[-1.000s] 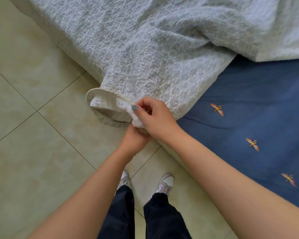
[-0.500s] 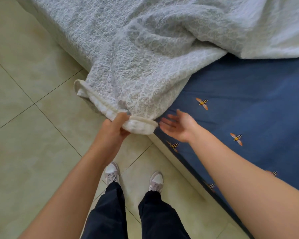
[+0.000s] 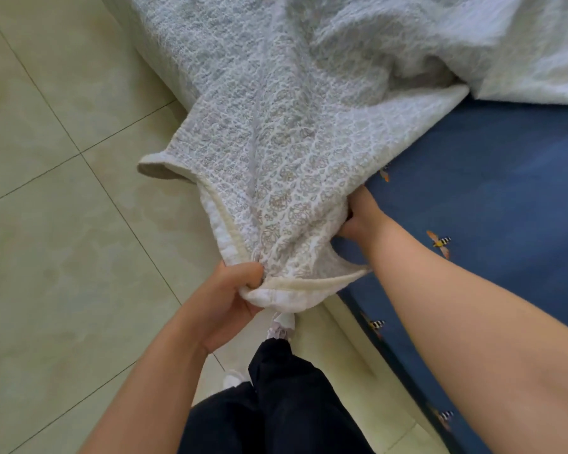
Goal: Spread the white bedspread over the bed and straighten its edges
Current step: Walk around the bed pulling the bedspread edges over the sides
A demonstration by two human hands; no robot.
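Note:
The white textured bedspread (image 3: pixel 276 132) lies bunched across the far part of the bed, one corner drawn towards me past the bed's side. My left hand (image 3: pixel 230 296) grips that corner by its cream hem, above the floor. My right hand (image 3: pixel 361 214) holds the bedspread's edge further right, its fingers hidden under the cloth, over the blue sheet. The blue sheet (image 3: pixel 489 198) with small bee prints covers the bare part of the bed on the right.
Pale tiled floor (image 3: pixel 56 257) fills the left. My dark trouser legs (image 3: pixel 276 404) and light shoes stand close to the bed's side. The bed's edge (image 3: pixel 368 332) runs diagonally from the centre to the bottom right.
My right hand, open over the blue sheet half a second ago, has reached under the bedspread's edge and taken hold. The left hand has pulled the corner nearer to me.

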